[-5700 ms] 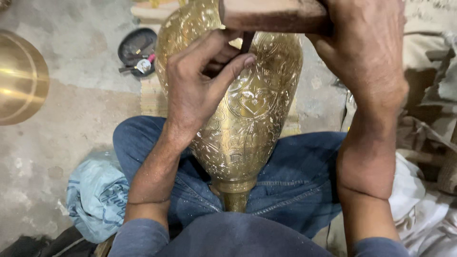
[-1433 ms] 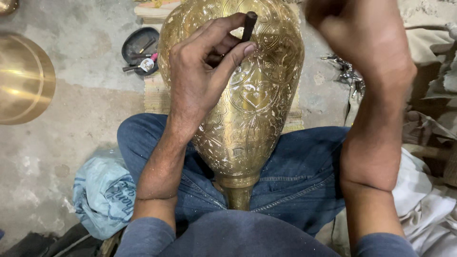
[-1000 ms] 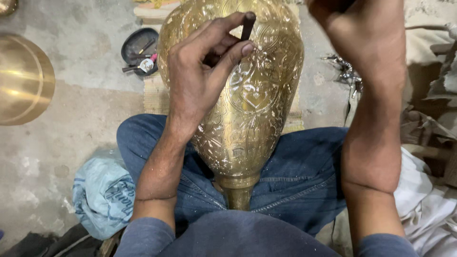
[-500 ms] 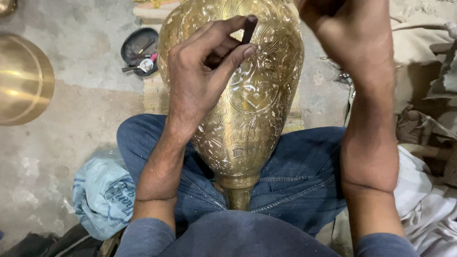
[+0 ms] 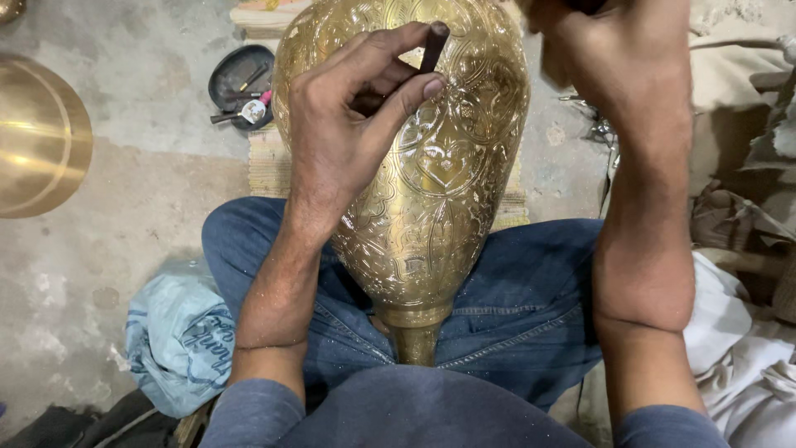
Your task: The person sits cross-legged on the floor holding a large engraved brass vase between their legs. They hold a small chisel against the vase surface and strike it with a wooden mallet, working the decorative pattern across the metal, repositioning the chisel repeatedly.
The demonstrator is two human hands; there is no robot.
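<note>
Head view: brass vase (image 5: 431,191) wedged neck-down across my lap.
Left hand (image 5: 348,141) pinches a dark punch (image 5: 433,48) against its shoulder, apparently to steady the tip; right hand (image 5: 613,58) rises above-right, its grip cropped, I cannot tell. Floor left of it lies open up to a brass bowl (image 5: 37,137).

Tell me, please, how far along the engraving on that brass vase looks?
Done: dense floral engraving covers the visible face of the golden brass vase. In hand: the left hand sets a dark metal chisel against it; the right hand is raised. Remaining work cannot be told.
</note>
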